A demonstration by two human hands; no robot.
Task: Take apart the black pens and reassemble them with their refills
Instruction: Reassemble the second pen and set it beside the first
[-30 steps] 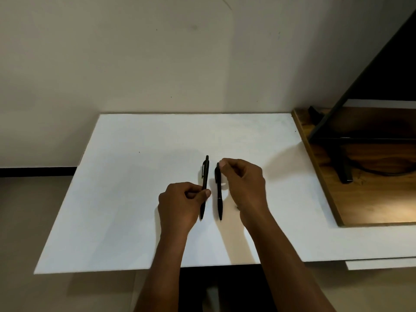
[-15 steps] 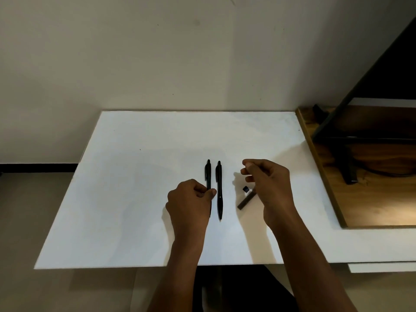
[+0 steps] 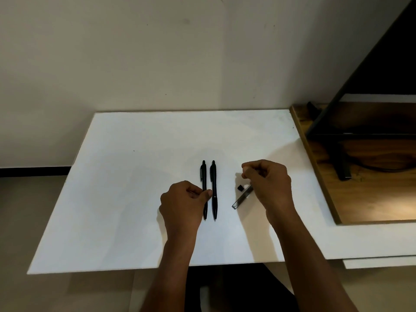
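Note:
Two black pens lie side by side on the white board [image 3: 135, 199], tips pointing toward me. My left hand [image 3: 183, 203] pinches the lower half of the left pen [image 3: 203, 176] between thumb and forefinger. The right pen [image 3: 213, 188] lies free beside it. My right hand [image 3: 267, 183] is to the right with its fingers curled and its fingertips pinched together; I see nothing between them. Just under it a small dark tube [image 3: 241, 199] lies slanted on the board, its upper end hidden by the hand. A tiny black cap [image 3: 240, 188] sits beside the tube.
A wooden surface [image 3: 371, 199] adjoins the board on the right, carrying a black metal stand [image 3: 342, 158] and a dark cable. A pale wall rises behind the board. The board's front edge overhangs near my forearms.
My right hand let go of the right pen and moved right, uncovering the dark tube and small cap. The pens now lie closer together and parallel. My left hand stays on the left pen.

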